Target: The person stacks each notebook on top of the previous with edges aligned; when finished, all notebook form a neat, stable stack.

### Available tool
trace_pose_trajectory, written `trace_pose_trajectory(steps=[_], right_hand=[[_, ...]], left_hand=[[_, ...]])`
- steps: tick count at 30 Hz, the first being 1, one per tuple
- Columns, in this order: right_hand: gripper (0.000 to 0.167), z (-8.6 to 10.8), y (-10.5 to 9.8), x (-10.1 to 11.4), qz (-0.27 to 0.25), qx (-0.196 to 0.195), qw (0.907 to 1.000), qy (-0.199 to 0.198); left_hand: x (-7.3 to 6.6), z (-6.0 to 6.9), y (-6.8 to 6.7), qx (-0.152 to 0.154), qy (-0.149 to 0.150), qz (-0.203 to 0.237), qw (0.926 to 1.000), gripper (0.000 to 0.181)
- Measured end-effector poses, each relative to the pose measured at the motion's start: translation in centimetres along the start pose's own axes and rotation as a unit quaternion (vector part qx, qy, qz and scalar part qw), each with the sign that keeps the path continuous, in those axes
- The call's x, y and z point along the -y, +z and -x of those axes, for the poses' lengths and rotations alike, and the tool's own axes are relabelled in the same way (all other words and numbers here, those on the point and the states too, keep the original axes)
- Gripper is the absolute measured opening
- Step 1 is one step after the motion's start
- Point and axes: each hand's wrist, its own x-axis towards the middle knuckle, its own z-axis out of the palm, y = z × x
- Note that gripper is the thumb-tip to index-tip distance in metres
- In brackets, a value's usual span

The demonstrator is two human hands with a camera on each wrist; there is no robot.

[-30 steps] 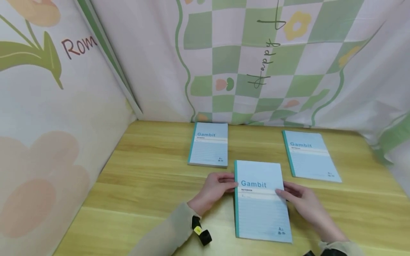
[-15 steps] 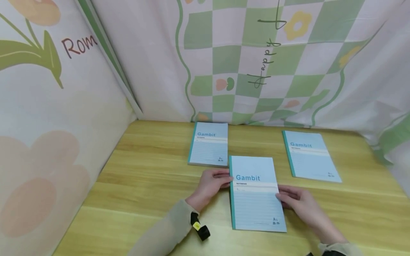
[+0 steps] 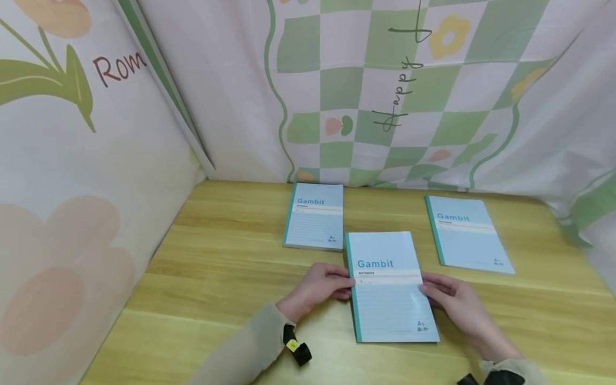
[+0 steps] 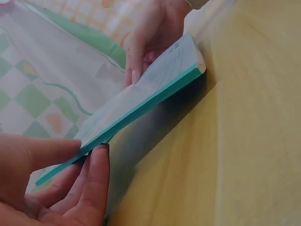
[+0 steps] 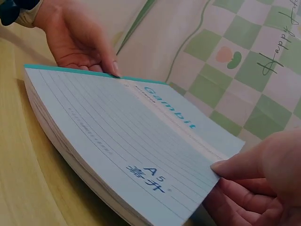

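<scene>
A light blue Gambit notebook with a teal spine is held up off the table between both hands, its cover facing up. My left hand pinches the spine edge, thumb on the cover and fingers underneath, as the left wrist view shows. At the opposite edge my right hand pinches it the same way, its thumb on the cover in the right wrist view. Below the notebook a shadow and a gap to the wood are visible in the left wrist view.
A second notebook lies at the back of the wooden table, just behind the held one. Another notebook lies flat at the back right. A patterned curtain hangs behind the table and a printed wall stands at the left.
The held notebook has shifted away from me, first leftward, then slightly back right, and its near edge has tilted differently. Both hands have kept their hold. The other notebooks have not moved.
</scene>
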Motion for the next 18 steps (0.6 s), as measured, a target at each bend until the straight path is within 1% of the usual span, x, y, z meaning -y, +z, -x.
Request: trace_pose_trajectory(steps=[2, 5, 8, 13, 18], right_hand=[[0.062, 0.0, 0.0, 0.3, -0.001, -0.007, 1.0000, 0.004], [0.063, -0.1, 0.0, 0.8, -0.018, -0.015, 0.9997, 0.000], [0.065, -0.1, 0.0, 1.3, -0.034, -0.020, 0.9992, -0.006], [0.067, -0.2, 0.5, 1.8, -0.056, -0.017, 0.9982, -0.012], [0.068, -0.2, 1.0, 1.9, -0.068, -0.005, 0.9974, -0.024]], left_hand=[[0.0, 0.2, 0.1, 0.011, -0.002, -0.009, 0.9999, 0.030], [-0.1, 0.5, 0.2, 0.024, -0.002, -0.027, 0.9993, 0.030], [0.0, 0.7, 0.2, 0.028, -0.003, -0.037, 0.9989, 0.031], [0.0, 0.7, 0.1, 0.008, 0.016, -0.037, 0.9992, 0.034], [0.0, 0.6, -0.3, -0.014, 0.032, -0.041, 0.9985, 0.027]])
